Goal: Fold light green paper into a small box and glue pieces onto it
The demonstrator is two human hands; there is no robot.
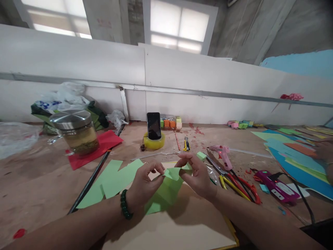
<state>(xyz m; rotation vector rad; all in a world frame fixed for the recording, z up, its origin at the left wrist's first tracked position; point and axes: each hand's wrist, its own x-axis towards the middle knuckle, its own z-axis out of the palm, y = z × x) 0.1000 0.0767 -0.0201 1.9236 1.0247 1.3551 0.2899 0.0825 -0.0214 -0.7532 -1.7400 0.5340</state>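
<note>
A light green paper sheet [166,191] is raised over a pale board [197,229], its top edge folded over. My left hand [145,180], with a dark green bead bracelet at the wrist, pinches the paper's upper left part. On the right side of the same edge, my right hand [196,175] grips it between thumb and fingers. More green sheets [114,178] lie to the left of my left hand. A small green paper cube [201,156] sits just beyond my right hand.
A glue gun [222,154], scissors [234,180] and a purple power strip [278,187] lie to the right. A lidded glass jar [78,133] stands on red paper at left. A phone [154,125] leans in yellow tape. Another person's hand [325,151] is at far right.
</note>
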